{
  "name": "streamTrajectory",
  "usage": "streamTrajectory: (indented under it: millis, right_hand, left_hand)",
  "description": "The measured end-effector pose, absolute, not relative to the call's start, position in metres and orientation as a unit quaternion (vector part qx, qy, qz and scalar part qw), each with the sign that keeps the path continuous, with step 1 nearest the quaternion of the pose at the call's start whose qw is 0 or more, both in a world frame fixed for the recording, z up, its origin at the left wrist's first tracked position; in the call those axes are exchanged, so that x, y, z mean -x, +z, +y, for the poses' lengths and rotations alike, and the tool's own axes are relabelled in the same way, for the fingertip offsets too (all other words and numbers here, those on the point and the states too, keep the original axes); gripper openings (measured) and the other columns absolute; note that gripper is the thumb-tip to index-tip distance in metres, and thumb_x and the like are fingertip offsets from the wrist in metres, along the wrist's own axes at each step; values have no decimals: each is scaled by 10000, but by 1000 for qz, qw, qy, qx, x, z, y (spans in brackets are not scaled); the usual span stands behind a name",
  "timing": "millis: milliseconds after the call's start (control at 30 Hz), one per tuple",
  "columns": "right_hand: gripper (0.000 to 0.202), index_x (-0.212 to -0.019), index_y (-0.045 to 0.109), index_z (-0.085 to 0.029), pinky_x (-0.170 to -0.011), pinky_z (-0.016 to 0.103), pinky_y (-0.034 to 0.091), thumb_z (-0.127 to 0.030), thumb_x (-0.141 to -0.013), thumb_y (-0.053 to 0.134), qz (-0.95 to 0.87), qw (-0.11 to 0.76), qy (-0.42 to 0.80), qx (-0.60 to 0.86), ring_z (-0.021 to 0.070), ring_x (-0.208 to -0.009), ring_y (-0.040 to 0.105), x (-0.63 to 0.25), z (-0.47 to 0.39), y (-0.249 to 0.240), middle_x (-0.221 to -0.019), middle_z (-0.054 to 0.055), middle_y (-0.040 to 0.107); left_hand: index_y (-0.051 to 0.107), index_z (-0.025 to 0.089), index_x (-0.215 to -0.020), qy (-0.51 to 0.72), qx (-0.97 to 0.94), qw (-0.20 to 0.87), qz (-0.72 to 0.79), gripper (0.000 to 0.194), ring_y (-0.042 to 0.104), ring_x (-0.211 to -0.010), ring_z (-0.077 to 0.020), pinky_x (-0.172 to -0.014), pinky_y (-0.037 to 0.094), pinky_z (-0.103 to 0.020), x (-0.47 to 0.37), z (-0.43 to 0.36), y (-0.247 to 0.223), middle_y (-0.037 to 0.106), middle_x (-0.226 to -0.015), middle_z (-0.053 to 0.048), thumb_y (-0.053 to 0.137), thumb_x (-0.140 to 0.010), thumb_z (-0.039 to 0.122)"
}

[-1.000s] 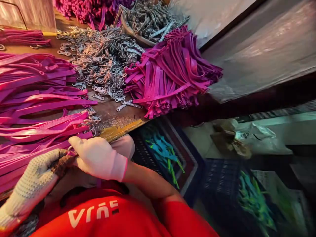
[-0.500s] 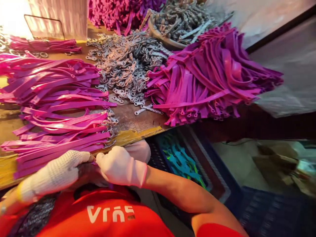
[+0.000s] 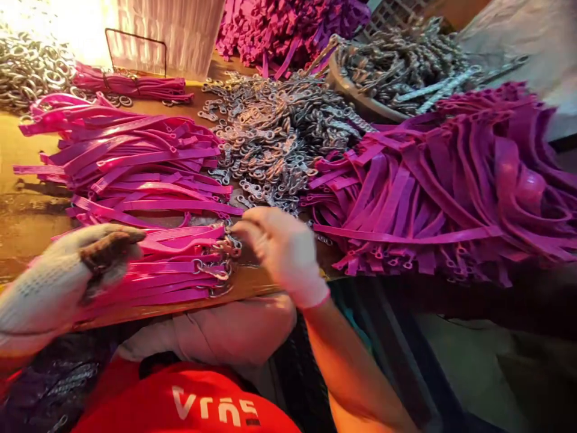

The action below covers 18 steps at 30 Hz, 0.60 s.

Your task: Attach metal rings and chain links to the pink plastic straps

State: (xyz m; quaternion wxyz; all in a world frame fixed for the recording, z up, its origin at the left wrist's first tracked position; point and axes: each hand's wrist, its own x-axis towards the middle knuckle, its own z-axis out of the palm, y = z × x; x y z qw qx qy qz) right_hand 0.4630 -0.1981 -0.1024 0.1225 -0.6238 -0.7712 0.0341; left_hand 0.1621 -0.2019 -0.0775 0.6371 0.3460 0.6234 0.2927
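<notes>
Wooden bench (image 3: 27,207), brightly lit at far left: the right hand (image 3: 283,252) (pale glove, pink hem) has thumb and forefinger close together beside the metal clasps (image 3: 220,275) on the ends of the near pink straps (image 3: 169,268), can't tell if it's pinching anything; the left hand (image 3: 76,279), dark-stained glove, is at those straps' other end with fingers bent, grip unclear. Upper strap bundle (image 3: 148,141) lies just beyond, loose clasp pile (image 3: 279,135) past the right hand, big purple strap stack (image 3: 433,186) to its right. Farther out: bowl of metal pieces (image 3: 343,88), ring heap (image 3: 27,66), magenta pile (image 3: 288,30).
</notes>
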Motion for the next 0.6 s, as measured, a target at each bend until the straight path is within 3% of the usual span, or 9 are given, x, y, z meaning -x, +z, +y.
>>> streamTrajectory:
  millis: [100,167,233,333,467,533,600]
  right_hand:
    - [267,-1096,686,-152,-710,318,392,-360,-942,623,-667,31,-48,743,262,-886,628,-502,-156,-130,-982,136,704]
    - [267,-1138,677,-138,-678,325,369,-289,-937,586,-661,-28,-66,747,277,-869,618,-518,-137,-151,-999,163,689]
    - [282,-1146,685,-142,-672,332,369,-249,-950,513,-669,-30,-71,739,280,-856,613,-529,-129,-168,-995,169,683]
    - [300,-1073,719,-136,-687,361,412,-269,-932,489,-664,53,-62,743,301,-862,621,-539,-133,-179,-1000,187,688]
    - [282,-1048,705,-160,-806,404,495,-267,-917,479,-681,235,-15,693,287,-896,659,-520,-161,-161,-996,156,723]
    - [277,-1140,670,-207,-846,382,523,-259,-944,483,-707,301,63,637,233,-851,682,-491,-185,-141,-966,89,738]
    - [275,-1213,632,-247,-862,338,540,-238,-972,499,-729,334,165,573,194,-899,693,-454,-210,-121,-1052,59,738]
  left_hand:
    - [726,158,-1104,305,-227,772,509,318,531,-517,-76,-353,357,-116,-189,-203,-88,720,-902,-88,679,-855,349]
    - [716,137,-1135,295,-159,841,425,362,525,-508,-84,-312,306,-122,-200,-203,-96,701,-904,-103,666,-865,373]
    - [703,129,-1162,290,-141,866,382,381,567,-576,-98,-328,314,-118,-204,-203,-101,691,-952,-113,697,-838,330]
    - [697,157,-1160,276,-185,861,385,380,566,-623,-90,-364,290,-111,-205,-204,-103,686,-971,-99,744,-795,250]
    - [667,181,-1213,225,-297,820,434,386,407,-484,-49,-371,242,-154,-206,-212,-95,670,-802,-51,699,-852,313]
    - [590,189,-1340,233,-376,778,447,480,441,-499,-64,-406,311,-166,-206,-219,-94,685,-825,-48,642,-882,325]
    - [465,202,-1467,255,-462,723,446,608,565,-619,-110,-525,459,-203,-207,-226,-97,709,-939,-59,589,-875,260]
